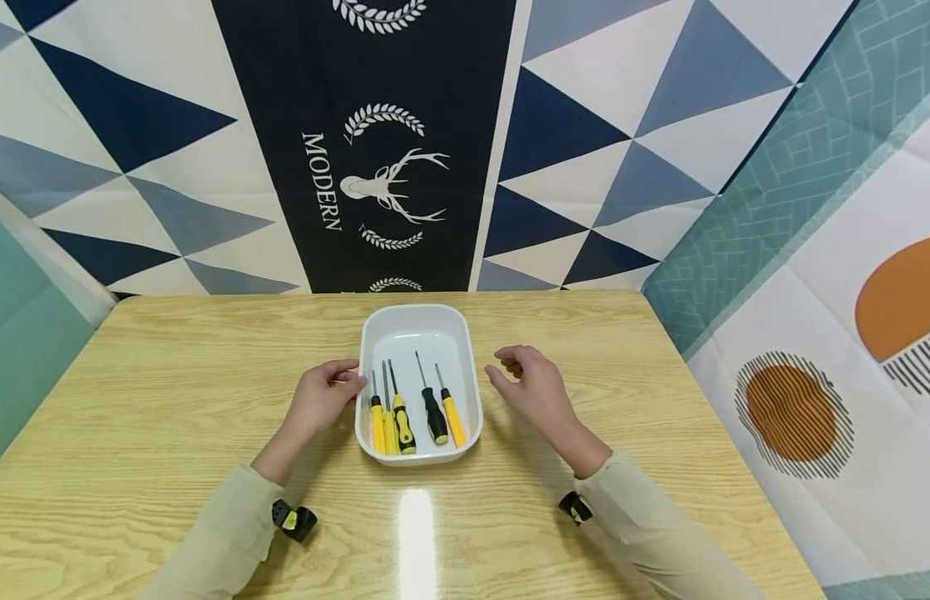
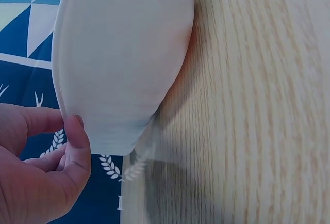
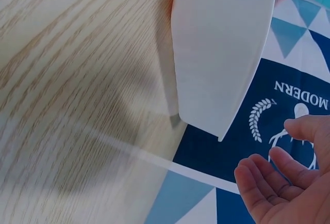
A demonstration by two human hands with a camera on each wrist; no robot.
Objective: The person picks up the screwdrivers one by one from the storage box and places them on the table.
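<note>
A white plastic tray stands on the table with several screwdrivers lying in it, shafts pointing away from me. On its left side are yellow-handled screwdrivers and a yellow-and-black screwdriver. To their right, past a gap, lie a black-handled screwdriver and another yellow screwdriver. My left hand pinches the tray's left rim between thumb and finger, seen closer in the left wrist view. Just off the tray's right side hovers my right hand, fingers loosely bent, holding nothing.
The wooden table runs back to a patterned cloth wall with a deer print. Another patterned cloth hangs along the right side. Black straps with devices sit at both sleeves.
</note>
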